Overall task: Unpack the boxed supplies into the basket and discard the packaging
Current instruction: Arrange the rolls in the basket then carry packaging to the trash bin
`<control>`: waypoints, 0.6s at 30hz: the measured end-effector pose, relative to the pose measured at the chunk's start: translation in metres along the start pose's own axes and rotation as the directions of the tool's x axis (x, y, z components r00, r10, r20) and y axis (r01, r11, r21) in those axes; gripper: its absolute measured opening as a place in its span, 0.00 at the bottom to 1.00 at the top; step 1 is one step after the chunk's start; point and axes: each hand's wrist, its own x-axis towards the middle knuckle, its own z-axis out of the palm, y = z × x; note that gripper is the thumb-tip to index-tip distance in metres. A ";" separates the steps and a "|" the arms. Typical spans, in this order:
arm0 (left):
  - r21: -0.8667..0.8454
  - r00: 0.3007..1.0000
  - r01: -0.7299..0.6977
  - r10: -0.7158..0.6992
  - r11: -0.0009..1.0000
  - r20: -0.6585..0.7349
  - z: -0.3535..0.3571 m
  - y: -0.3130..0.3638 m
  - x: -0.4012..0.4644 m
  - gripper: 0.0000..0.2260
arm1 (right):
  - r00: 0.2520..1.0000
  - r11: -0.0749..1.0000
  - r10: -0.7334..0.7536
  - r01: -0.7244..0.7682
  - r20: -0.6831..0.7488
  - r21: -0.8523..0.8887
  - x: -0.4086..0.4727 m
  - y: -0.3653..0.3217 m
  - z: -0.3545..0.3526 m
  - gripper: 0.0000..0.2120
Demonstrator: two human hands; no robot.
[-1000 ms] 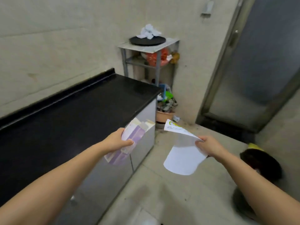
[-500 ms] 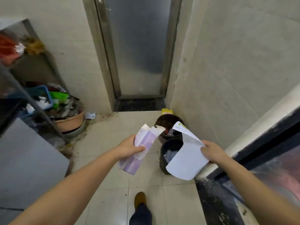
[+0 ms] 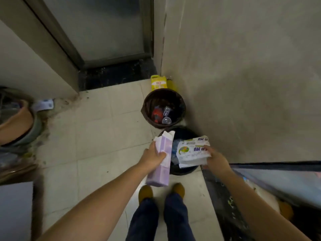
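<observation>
Surroundings: where the tiled floor meets a grey wall, yellow plastic jug stands behind two bins.
Far bin: dark round bin w/ red scraps, clear cup.
Near bin: black round bin, partly hidden by packaging.
Left hand: closed round open lilac cardboard box, beside near bin.
Right hand: pinching white printed plastic wrapper over near bin.

Matt purple cardboard box; thin printed paper sheet; smooth pale floor tiles at nine o'clock.
</observation>
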 end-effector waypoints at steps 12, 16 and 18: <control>-0.130 0.953 0.283 -0.293 0.950 -0.071 0.175 -0.110 0.254 0.25 | 0.989 0.919 0.016 0.044 0.149 -0.393 0.240 0.135 0.141 0.30; -0.069 0.942 0.332 -0.335 0.941 -0.029 0.189 -0.132 0.274 0.26 | 0.966 0.872 0.095 0.035 0.239 -0.488 0.256 0.160 0.151 0.32; -0.051 0.937 0.348 -0.349 0.936 -0.022 0.182 -0.126 0.276 0.25 | 0.959 0.861 0.107 0.042 0.262 -0.507 0.254 0.156 0.147 0.31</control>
